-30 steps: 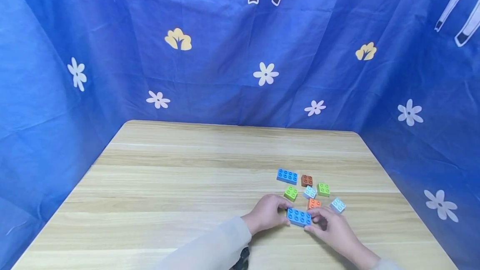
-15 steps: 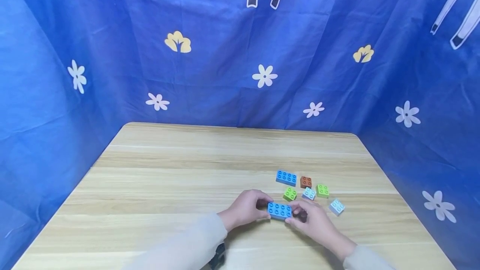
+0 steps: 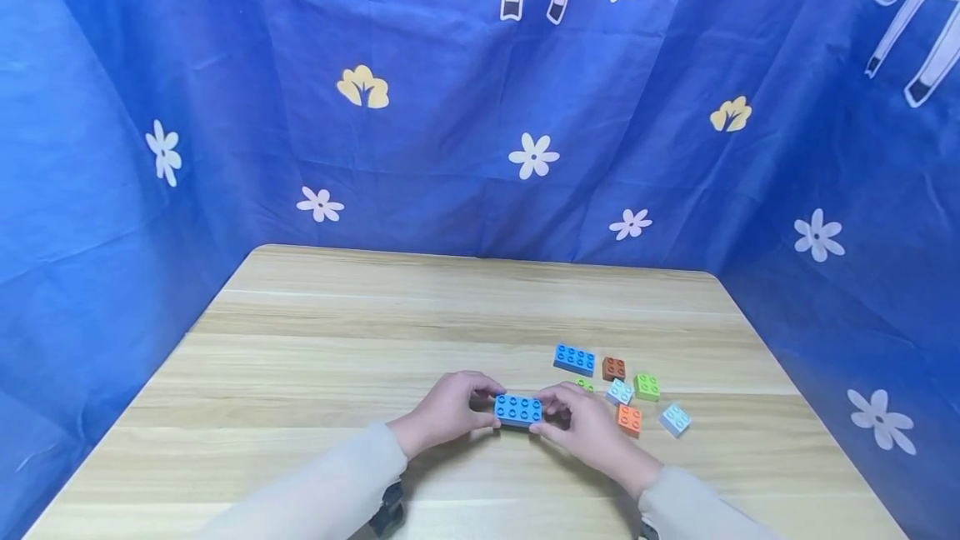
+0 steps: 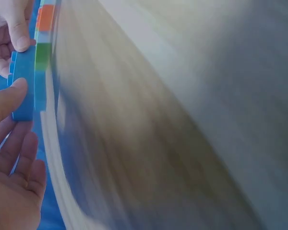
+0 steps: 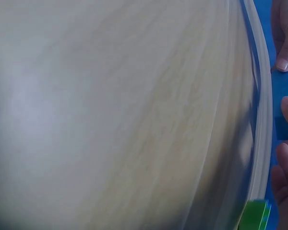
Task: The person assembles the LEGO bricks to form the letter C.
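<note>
1. A blue cloth [image 3: 450, 107] printed with white flowers is hanging behind and to both sides of the surface.
2. The wooden surface [image 3: 337, 340] is carrying all the bricks, which are gathering on its right half, toward the near edge.
3. The left hand [image 3: 448, 408] is curling its fingers round the left end of the long blue brick [image 3: 517, 411]; the left wrist view is showing the thumb pressing on that brick's side.
4. The right hand [image 3: 581, 427] is pinching the right end of the same brick, so it is sitting between the two hands, near the front middle of the surface.
5. A second long blue brick [image 3: 574, 359] is lying farther back, well apart from the hands.
6. Small square bricks are lying just right of the right hand: a brown brick [image 3: 613, 368], a green brick [image 3: 647, 386], a pale blue brick [image 3: 619, 392], an orange brick [image 3: 629, 420] and another pale blue brick [image 3: 675, 419].
7. The right hand is hiding most of one more green brick [image 3: 584, 385].
</note>
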`<state>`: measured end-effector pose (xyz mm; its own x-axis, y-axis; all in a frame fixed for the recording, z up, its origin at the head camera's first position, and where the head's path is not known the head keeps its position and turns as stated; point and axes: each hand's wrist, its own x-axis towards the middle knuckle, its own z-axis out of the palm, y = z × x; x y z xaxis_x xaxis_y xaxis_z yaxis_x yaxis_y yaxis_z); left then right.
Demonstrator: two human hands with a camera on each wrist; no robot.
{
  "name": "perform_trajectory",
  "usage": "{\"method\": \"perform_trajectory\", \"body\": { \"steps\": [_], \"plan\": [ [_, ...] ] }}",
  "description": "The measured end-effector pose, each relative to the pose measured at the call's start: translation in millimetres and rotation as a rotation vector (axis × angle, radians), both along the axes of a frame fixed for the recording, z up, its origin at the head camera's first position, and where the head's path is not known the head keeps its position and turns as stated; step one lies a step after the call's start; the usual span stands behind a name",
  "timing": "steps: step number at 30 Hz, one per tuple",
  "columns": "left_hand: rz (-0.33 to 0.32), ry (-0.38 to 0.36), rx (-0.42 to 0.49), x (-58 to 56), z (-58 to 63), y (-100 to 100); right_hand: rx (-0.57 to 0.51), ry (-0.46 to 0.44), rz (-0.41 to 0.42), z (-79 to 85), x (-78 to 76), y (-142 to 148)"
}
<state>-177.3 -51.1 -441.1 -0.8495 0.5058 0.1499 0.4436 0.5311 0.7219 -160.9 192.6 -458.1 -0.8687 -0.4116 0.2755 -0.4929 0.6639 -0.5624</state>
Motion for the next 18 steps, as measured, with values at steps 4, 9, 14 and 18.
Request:
{"method": "perform_trajectory", "body": {
  "steps": [4,9,14,18],
  "plan": [
    [0.01,0.01,-0.006,0.2,-1.3,-13,-0.01,-0.028,0.036,0.9,-3.4,-12],
    [0.026,0.008,0.002,0.6,-2.7,-26,-0.024,-0.048,0.076,-0.1,-8.2,-24],
    [0.041,0.018,-0.005,1.8,-4.7,-36,-0.011,-0.046,0.09,-1.9,-11.2,-34],
    [0.037,0.029,-0.005,3.4,-5.9,-41,-0.009,-0.056,0.1,-4.1,-11.9,-40]
  ]
}}
